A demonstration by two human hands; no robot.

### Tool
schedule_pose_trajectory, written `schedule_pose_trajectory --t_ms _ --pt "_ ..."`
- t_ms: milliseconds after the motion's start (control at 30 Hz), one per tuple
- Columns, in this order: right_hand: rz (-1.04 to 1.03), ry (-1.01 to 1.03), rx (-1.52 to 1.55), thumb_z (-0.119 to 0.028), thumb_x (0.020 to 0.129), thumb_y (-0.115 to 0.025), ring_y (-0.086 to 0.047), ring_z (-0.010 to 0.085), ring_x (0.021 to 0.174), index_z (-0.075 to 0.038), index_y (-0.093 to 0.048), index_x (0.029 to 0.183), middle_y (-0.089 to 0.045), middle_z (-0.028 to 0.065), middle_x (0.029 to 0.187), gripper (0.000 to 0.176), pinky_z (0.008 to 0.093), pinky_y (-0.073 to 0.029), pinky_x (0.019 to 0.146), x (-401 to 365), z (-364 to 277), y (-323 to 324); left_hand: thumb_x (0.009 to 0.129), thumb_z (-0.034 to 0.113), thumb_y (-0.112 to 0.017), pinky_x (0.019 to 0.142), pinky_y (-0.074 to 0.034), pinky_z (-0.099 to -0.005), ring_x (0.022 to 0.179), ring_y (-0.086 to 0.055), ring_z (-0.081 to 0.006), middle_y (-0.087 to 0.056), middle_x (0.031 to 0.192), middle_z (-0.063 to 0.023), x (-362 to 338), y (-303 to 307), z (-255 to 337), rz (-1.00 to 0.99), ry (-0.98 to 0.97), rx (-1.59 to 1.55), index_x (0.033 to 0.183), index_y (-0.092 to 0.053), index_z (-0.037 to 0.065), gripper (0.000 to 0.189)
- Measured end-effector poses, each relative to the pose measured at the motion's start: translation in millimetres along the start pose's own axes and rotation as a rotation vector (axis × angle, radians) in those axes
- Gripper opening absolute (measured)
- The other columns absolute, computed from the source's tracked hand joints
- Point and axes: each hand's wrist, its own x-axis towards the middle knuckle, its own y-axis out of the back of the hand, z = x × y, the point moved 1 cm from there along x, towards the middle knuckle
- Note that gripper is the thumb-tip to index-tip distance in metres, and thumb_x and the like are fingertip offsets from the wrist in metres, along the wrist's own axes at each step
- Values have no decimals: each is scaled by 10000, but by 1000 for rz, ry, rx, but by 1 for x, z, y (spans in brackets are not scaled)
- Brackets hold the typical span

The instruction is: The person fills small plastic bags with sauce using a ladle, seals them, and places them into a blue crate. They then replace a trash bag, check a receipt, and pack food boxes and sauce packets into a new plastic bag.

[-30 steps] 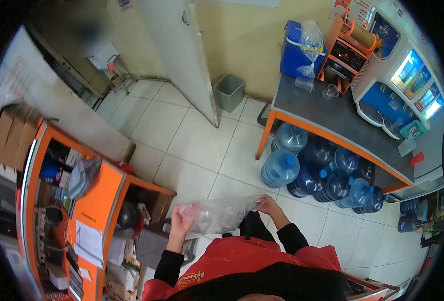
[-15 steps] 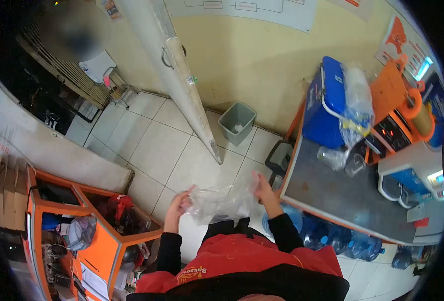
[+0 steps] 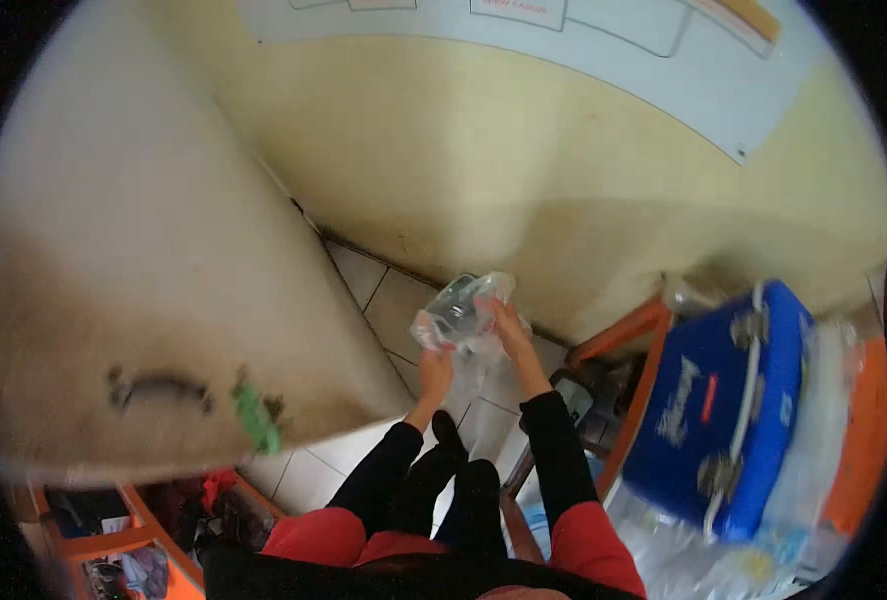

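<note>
A clear plastic bag (image 3: 483,345) is stretched between my two hands, low in front of me near the wall corner. My left hand (image 3: 436,372) is closed on its left edge, and my right hand (image 3: 508,325) grips its right side. Part of the bag hangs down between my arms. Behind and beneath it the rim of the grey-green bin (image 3: 460,283) shows; most of the bin is hidden by the bag and hands.
A door (image 3: 193,300) with a dark handle fills the left. To the right, a blue cooler box (image 3: 713,400) stands beside plastic wrapping. An orange shelf (image 3: 153,530) with items is at lower left. White floor tiles (image 3: 338,450) lie below.
My view has moved forward to the wall corner, with the door and cooler box now nearer. Both hands have carried the bag forward, over the bin, and the bag is more bunched.
</note>
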Motion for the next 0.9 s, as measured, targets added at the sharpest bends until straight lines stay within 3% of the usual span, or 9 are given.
schedule_pose_trajectory --t_ms 100,267,433,533,600,667,700,800,900 --pt "-186 29 52 -451 908 -467 -455 97 638 -94 -359 1325 -585 36 1129 559 245 -411 604 21 -35 -18 934 255 -478 836 -436 -397 1016 -521 -285 -532 1152 -160 2 15 11 237 -14 -31 1187 -498 5 356" --pt "-409 -213 -352 -463 868 -510 -531 216 875 -104 -504 1255 -494 66 1305 528 351 -440 749 112 36 12 951 282 -443 878 -418 -401 1032 -504 -296 -519 1168 -151 36 -4 -37 549 -51 -110 1181 -503 30 346" --pt "-591 250 -1549 -444 787 -597 -519 324 1086 -103 -560 1200 -555 119 1225 537 424 -415 900 199 141 111 950 282 -441 861 -424 -403 992 -509 -279 -520 1138 -139 46 -36 -94 622 12 -352 1156 -512 41 325" --pt "-693 -318 -1420 -420 792 -602 -530 320 1080 -109 -588 1162 -596 122 1157 484 418 -417 903 217 109 114 949 282 -441 850 -428 -404 967 -513 -269 -520 1120 -132 44 -41 -119 605 81 -581 1142 -517 48 312" --pt "-457 -750 -979 -393 799 -607 -551 324 1053 -107 -604 1135 -605 130 1129 442 412 -437 877 198 56 96 949 281 -440 843 -431 -405 951 -515 -262 -521 1107 -127 56 -51 -125 591 100 -756 1132 -520 52 304" --pt "-745 217 -1373 -380 804 -607 -584 322 977 -105 -598 1136 -629 137 1058 431 419 -463 813 245 156 168 948 281 -440 836 -433 -405 935 -518 -256 -521 1095 -122 81 -66 -125 581 91 -949 1122 -524 57 296" --pt "-635 730 -1559 -374 807 -608 -601 321 939 -104 -595 1136 -640 141 1023 426 423 -475 781 267 204 203 948 281 -440 833 -434 -406 927 -519 -252 -521 1089 -120 97 -71 -124 574 85 -1052 1117 -525 59 292" --pt "146 -16 -1020 -361 806 -606 -580 310 1002 -117 -573 1157 -628 157 1043 428 432 -488 743 219 111 113 947 281 -439 822 -438 -407 903 -522 -242 -522 1071 -113 134 -67 -130 525 68 -1342 1102 -530 66 281" --pt "341 45 -1264 -366 797 -602 -582 285 1001 -139 -551 1185 -620 179 1018 452 430 -483 752 209 135 105 947 281 -439 812 -442 -408 879 -526 -232 -522 1053 -106 156 -57 -141 426 36 -1602 1087 -535 73 270"
